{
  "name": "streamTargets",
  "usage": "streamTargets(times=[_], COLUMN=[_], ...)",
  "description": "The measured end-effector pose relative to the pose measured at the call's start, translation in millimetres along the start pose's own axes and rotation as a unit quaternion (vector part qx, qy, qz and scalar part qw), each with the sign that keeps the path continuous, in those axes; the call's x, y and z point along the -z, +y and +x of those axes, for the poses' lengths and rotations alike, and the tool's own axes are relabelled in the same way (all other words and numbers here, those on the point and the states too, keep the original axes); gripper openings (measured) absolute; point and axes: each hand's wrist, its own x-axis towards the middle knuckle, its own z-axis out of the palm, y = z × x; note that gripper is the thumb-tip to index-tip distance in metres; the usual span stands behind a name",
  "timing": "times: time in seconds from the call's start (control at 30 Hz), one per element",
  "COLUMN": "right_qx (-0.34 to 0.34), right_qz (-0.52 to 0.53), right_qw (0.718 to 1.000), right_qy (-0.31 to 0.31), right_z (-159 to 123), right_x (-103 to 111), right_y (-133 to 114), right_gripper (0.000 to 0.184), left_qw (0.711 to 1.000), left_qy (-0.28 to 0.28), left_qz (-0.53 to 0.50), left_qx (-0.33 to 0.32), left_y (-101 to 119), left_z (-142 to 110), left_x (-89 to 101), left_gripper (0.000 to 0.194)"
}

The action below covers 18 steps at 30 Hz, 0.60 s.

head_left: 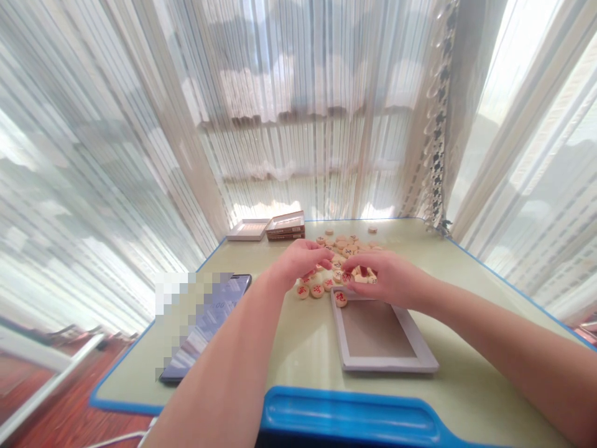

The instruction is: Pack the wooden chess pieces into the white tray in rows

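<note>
Round wooden chess discs [345,244] with red and dark characters lie scattered on a pale green table [303,348]. My left hand [303,260] hovers over the near discs with fingers curled in a pinch; what it holds is hidden. My right hand [387,277] is closed on several discs, stacked between its fingers. Both hands meet just above the far end of a shallow grey tray [422,364]. One disc [341,298] rests in the tray's far left corner. Three more discs [317,290] lie in a row left of it.
A dark phone [205,330] lies at the table's left. A box lid [248,229] and a brown box [286,225] sit at the far edge. A blue raised rim [354,417] runs along the near edge. Sheer curtains hang all round.
</note>
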Motion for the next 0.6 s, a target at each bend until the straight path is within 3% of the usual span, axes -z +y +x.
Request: streamTargets(times=[0.2, 0.6], right_qx=[0.051, 0.073], right_qz=[0.004, 0.018], right_qw=[0.997, 0.994], right_qy=[-0.054, -0.074], right_z=[-1.7, -0.5], right_x=[-4.1, -7.0], right_y=[-3.7, -1.8], right_gripper=[0.016, 0.012], left_qw=[1.0, 1.0], left_qy=[0.001, 0.002], left_qz=[0.008, 0.015], left_qx=[-0.005, -0.02], left_y=[-3.3, -1.2], left_z=[3.2, 0.2], left_x=[-2.7, -4.3], left_gripper=[0.027, 0.03])
